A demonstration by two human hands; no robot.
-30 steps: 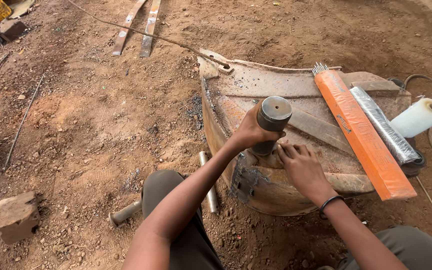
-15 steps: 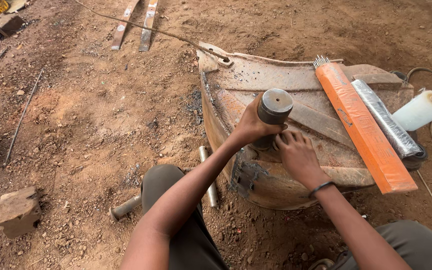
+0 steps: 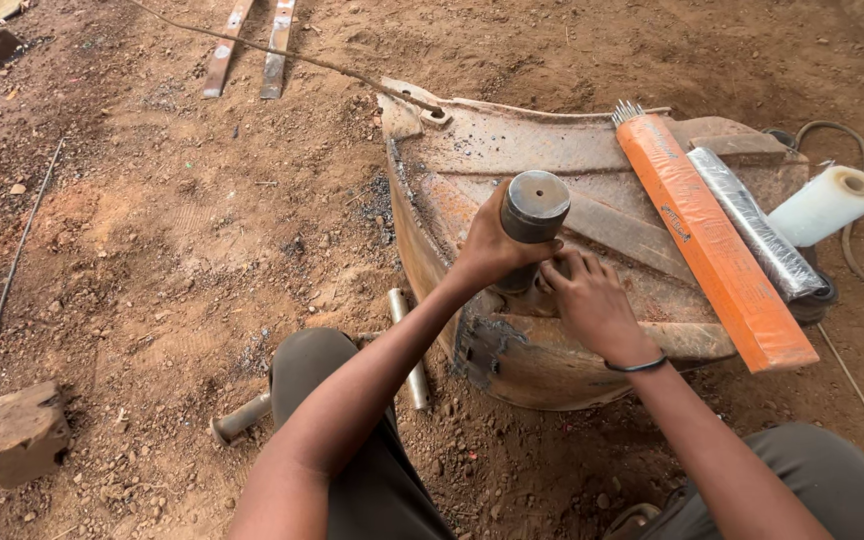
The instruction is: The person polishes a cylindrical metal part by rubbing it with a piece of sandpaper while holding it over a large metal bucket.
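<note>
- Hands work close together on top of a big rusty metal shell [image 3: 512,160] that lies on the dirt ground [image 3: 152,230].
- Left hand [image 3: 492,245] is wrapped tight around a thick grey metal cylinder [image 3: 532,215]. The cylinder stands almost upright on the shell, tipped a little toward the person, likely so its bottom end sits on one spot.
- Right hand [image 3: 587,300] is pressed down at the foot of the cylinder, fingers bent. I cannot tell if it pinches something small or just pushes there. It looks like it steadies the bottom end.
- Long orange box [image 3: 712,245] with thin rods poking out of its far end lies on the shell, near the right hand, easy to reach. A silver wrapped pack [image 3: 757,225] lies just beside it, and a white roll [image 3: 827,205] sits past that.
- Two short metal bars [image 3: 407,340] lie on the ground by the person's knee. A brick [image 3: 22,430] sits well apart, off to the left.
- Compared with half a second ago, the hands and the cylinder have kept the same place and the same grip. Only the view has shifted a tiny bit.
</note>
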